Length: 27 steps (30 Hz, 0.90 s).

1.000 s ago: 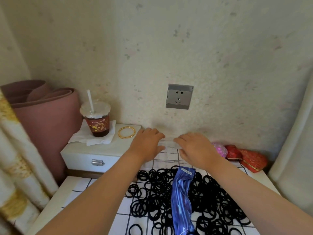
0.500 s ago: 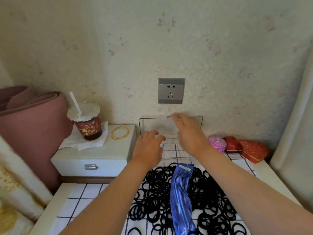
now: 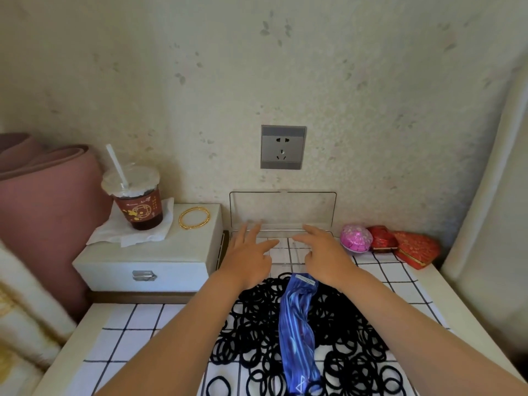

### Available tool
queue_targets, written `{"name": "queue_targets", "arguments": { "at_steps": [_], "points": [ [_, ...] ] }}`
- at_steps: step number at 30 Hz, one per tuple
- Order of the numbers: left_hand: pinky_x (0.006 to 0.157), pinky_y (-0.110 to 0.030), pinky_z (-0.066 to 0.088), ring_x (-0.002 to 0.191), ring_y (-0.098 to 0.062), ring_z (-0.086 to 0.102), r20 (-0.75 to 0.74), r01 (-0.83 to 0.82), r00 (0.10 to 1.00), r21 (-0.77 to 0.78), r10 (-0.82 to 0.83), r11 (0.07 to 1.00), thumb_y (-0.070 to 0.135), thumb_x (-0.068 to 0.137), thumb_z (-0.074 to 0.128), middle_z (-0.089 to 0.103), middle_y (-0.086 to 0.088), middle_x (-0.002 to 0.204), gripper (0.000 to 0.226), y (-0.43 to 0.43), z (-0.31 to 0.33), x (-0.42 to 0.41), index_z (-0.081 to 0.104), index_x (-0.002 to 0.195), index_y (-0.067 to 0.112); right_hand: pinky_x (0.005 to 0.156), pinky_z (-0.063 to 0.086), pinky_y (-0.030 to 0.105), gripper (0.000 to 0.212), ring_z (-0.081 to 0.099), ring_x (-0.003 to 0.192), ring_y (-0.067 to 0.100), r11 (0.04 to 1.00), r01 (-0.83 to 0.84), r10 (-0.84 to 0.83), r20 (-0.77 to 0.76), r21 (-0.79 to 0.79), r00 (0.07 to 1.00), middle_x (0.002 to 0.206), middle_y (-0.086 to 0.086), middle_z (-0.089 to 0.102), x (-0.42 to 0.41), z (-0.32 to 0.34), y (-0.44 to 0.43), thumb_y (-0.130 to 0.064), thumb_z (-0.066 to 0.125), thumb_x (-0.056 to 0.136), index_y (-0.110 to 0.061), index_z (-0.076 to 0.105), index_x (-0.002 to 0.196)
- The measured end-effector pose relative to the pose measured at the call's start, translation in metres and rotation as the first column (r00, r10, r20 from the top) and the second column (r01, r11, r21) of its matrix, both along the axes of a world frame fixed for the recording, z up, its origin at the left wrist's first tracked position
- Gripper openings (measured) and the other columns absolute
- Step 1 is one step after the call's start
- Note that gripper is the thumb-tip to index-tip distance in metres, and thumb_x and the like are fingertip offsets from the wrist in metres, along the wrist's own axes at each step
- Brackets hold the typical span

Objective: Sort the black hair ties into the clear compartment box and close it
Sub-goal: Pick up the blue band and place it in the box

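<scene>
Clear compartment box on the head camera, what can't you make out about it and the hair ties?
Clear compartment box: head view; the left hand and right hand cover much of its base, so dividers and contents are unclear.
Black hair ties: head view; the pile runs off the bottom edge and the blue striped packet covers its middle, so no count.
Cup label: head view; print too small to read.

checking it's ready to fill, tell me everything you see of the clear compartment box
The clear plastic compartment box stands open at the cream wall. Its rectangular see-through lid, with a small tab on top, stands upright behind the shallow base, whose dividers barely show. No black hair ties show inside. The left hand and right hand spread over the base.
</scene>
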<state>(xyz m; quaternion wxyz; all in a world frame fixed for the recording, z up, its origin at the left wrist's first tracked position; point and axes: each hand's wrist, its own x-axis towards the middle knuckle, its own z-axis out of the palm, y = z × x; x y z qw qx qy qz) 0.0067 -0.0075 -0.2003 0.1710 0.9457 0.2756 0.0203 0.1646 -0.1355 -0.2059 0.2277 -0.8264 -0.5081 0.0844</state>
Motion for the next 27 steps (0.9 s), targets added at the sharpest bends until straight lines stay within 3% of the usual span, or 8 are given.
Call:
{"name": "queue_targets", "arguments": {
  "at_steps": [6,8,9,11,14,17,22,27],
  "points": [
    [0.122,-0.045,-0.006,0.149,-0.023,-0.017,0.016,0.014,1.000,0.025,-0.015,1.000,0.030,0.100,0.032,-0.008,0.002,0.164,0.057,-0.012,-0.002,-0.009,0.015,0.154,0.042,0.118,0.010,0.024,0.062,0.016,0.150,0.021,0.997,-0.031,0.032,0.006,-0.069,0.999,0.164,0.002,0.020,-0.007,0.009,-0.016,-0.001,0.048,0.093,-0.022,0.041,0.150],
    [0.122,-0.044,-0.003,0.150,-0.022,-0.012,0.060,0.004,0.998,0.023,-0.006,1.000,0.030,0.100,0.033,-0.004,0.001,0.165,0.058,-0.016,0.001,-0.011,0.015,0.154,0.039,0.119,0.014,0.028,0.056,0.023,0.148,0.021,0.999,-0.040,0.041,0.023,-0.028,0.999,0.160,0.002,0.029,-0.010,0.013,-0.023,-0.004,0.048,0.095,-0.022,0.045,0.148],
    [0.122,-0.043,0.002,0.150,-0.021,-0.006,0.119,-0.001,0.993,0.030,-0.002,1.000,0.030,0.100,0.035,0.004,0.001,0.164,0.056,-0.018,0.003,-0.013,0.020,0.153,0.038,0.119,0.022,0.031,0.051,0.032,0.143,0.021,0.999,-0.048,0.047,0.042,0.015,0.998,0.154,0.002,0.040,-0.013,0.016,-0.028,-0.006,0.049,0.095,-0.023,0.051,0.143],
    [0.119,-0.040,0.018,0.144,-0.018,0.017,0.261,-0.007,0.965,0.075,-0.013,0.997,0.029,0.096,0.042,0.028,0.002,0.154,0.050,-0.025,0.009,-0.016,0.037,0.146,0.035,0.105,0.042,0.035,0.039,0.052,0.118,0.014,0.995,-0.062,0.057,0.063,0.077,0.996,0.128,-0.003,0.059,-0.022,0.026,-0.038,-0.008,0.052,0.093,-0.027,0.065,0.124],
    [0.099,-0.036,0.040,0.116,-0.015,0.045,0.351,0.030,0.934,0.121,-0.071,0.992,0.025,0.091,0.050,0.050,0.006,0.123,0.035,-0.045,0.015,-0.024,0.054,0.126,0.029,0.086,0.051,0.034,0.026,0.056,0.088,0.008,0.994,-0.105,0.105,0.064,0.005,0.992,0.100,-0.010,0.060,-0.042,0.041,-0.058,-0.014,0.055,0.092,-0.031,0.070,0.104],
    [0.086,-0.034,0.047,0.100,-0.014,0.054,0.293,0.083,0.951,0.072,-0.101,0.994,0.023,0.091,0.052,0.058,0.006,0.104,0.022,-0.069,0.014,-0.032,0.060,0.112,0.025,0.080,0.048,0.029,0.026,0.057,0.092,0.011,0.991,-0.102,0.109,0.070,-0.090,0.992,0.097,-0.012,0.054,-0.057,0.035,-0.075,-0.019,0.055,0.093,-0.034,0.069,0.110],
    [0.088,-0.033,0.046,0.105,-0.017,0.055,0.125,0.055,0.990,0.073,-0.064,0.996,0.033,0.092,0.057,0.060,0.003,0.112,0.031,-0.090,0.002,-0.043,0.060,0.122,0.026,0.064,0.039,0.029,0.023,0.061,0.088,0.020,0.994,-0.091,0.101,0.163,-0.068,0.981,0.090,-0.007,0.061,-0.068,0.021,-0.081,-0.022,0.051,0.093,-0.032,0.069,0.104],
    [0.096,-0.033,0.047,0.108,-0.011,0.056,0.209,0.017,0.978,-0.018,-0.013,1.000,0.034,0.091,0.058,0.063,0.008,0.114,0.036,-0.101,-0.003,-0.055,0.058,0.127,0.029,0.066,0.044,0.028,0.026,0.065,0.090,0.018,0.998,-0.064,0.064,0.175,-0.001,0.983,0.095,-0.008,0.071,-0.078,0.026,-0.078,-0.024,0.054,0.092,-0.033,0.076,0.102]
  ]
}}
